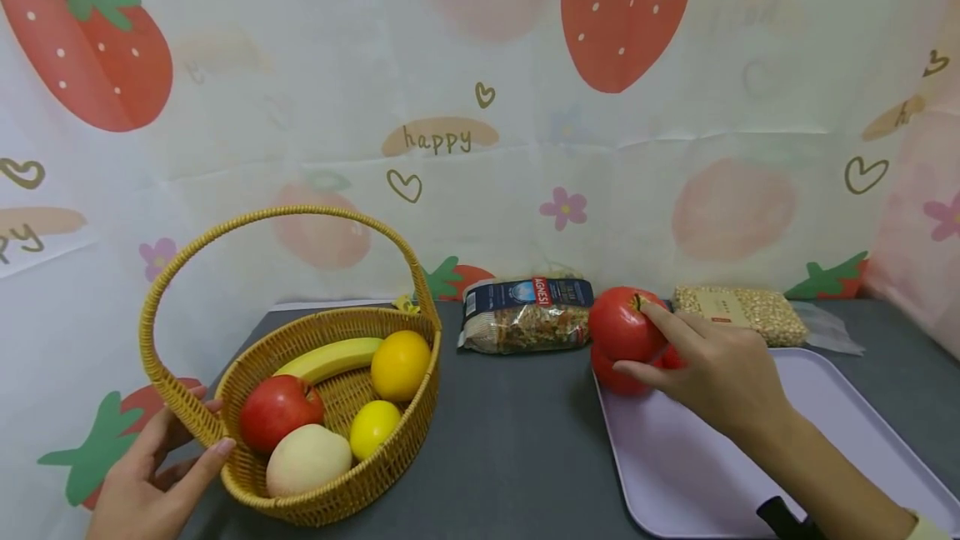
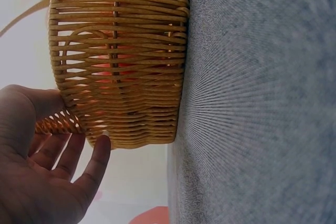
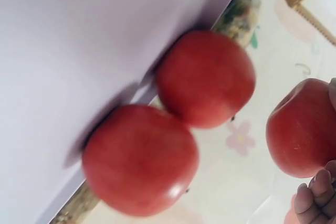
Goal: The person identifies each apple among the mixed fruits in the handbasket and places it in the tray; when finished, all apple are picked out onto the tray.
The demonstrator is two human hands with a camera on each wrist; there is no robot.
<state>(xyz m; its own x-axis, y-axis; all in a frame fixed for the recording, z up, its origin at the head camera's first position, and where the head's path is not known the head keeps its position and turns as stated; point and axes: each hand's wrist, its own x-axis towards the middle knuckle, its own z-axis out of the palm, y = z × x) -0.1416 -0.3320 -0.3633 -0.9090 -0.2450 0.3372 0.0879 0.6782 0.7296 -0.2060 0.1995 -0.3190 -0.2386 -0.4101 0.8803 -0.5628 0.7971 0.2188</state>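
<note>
My left hand (image 1: 153, 469) grips the yellow wicker basket (image 1: 367, 494) where its handle meets the rim, thumb on the near side. Inside the basket are a red apple (image 1: 276, 413), a banana (image 1: 333, 359), an orange (image 1: 401, 365), a yellow lemon-like fruit (image 1: 374, 430) and a pale peach (image 1: 309, 461). On the right, my right hand (image 1: 723, 377) holds another red apple (image 1: 618, 325) by its fingertips, raised above the lilac tray (image 1: 690, 482). Two more red apples (image 3: 207, 80) sit on the tray, side by side, in the right wrist view; the head view mostly hides them.
Behind the tray lie a bag of Agnesi pasta (image 1: 525, 315) and a clear pack of pale beans or grains (image 1: 772, 319). A black object (image 1: 783, 517), partly cut off, shows below the right forearm. The grey table (image 1: 510, 440) ends at a strawberry-print curtain (image 1: 487, 215).
</note>
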